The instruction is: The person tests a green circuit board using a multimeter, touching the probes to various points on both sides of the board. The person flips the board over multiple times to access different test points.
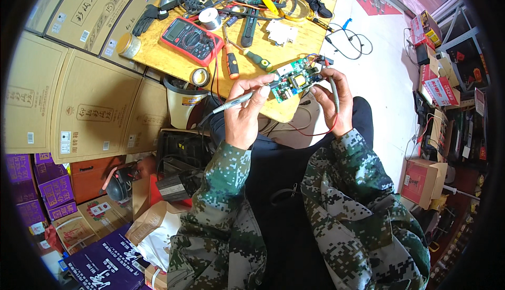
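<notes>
Between my hands, just above the table's near edge, is a green circuit board [288, 91] crowded with components. My left hand [243, 119] is closed on a grey test probe [231, 102] and pinches the board's left end. At the board's right end, my right hand [339, 100] is closed around a second test probe [335, 94], its fingers against the board. The probe tips are too small to make out. A red lead trails from the right probe. Beyond my left hand lies a red multimeter [190, 40] with leads running from it.
The yellow wooden table [158, 53] bears a solder spool [210, 18], screwdrivers [231, 61], a tape roll [200, 76], a magnifying glass [295, 8] and tangled cables. A bin [184, 100] stands under its left edge. Cartons [97, 111] are stacked left; shelves and boxes [421, 182] stand right.
</notes>
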Available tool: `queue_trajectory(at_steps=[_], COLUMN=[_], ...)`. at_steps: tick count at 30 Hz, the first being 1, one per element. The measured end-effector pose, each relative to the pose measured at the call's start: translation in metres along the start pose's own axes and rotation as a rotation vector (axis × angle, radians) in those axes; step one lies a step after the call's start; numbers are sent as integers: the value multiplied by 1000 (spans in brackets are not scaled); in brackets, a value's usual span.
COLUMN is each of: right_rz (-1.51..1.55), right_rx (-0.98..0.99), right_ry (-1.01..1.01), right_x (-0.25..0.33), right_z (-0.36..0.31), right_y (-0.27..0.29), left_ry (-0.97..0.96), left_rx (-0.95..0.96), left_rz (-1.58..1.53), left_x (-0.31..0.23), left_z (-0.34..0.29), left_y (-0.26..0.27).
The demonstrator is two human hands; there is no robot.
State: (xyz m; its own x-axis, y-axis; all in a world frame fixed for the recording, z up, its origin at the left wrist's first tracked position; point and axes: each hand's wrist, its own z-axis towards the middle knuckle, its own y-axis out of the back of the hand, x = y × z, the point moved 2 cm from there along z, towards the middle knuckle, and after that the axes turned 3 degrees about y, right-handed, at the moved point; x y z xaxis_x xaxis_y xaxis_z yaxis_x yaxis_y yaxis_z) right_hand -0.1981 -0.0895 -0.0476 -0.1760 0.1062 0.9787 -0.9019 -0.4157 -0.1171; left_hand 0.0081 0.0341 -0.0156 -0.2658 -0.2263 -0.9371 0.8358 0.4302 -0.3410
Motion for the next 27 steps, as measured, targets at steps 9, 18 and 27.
queue_trajectory(at_steps=[9,18,27], right_rz=[-154,-757,-763], right_rx=[27,17,346], right_ry=[129,457,599], right_x=[-2,50,50], right_z=[-3,-1,5], right_y=[-5,-11,-44], left_ry=[39,21,-37], left_rx=[-66,-83,-112], left_rz=[-11,37,85], left_x=[17,19,25], left_z=[-4,1,-1], left_y=[11,8,6])
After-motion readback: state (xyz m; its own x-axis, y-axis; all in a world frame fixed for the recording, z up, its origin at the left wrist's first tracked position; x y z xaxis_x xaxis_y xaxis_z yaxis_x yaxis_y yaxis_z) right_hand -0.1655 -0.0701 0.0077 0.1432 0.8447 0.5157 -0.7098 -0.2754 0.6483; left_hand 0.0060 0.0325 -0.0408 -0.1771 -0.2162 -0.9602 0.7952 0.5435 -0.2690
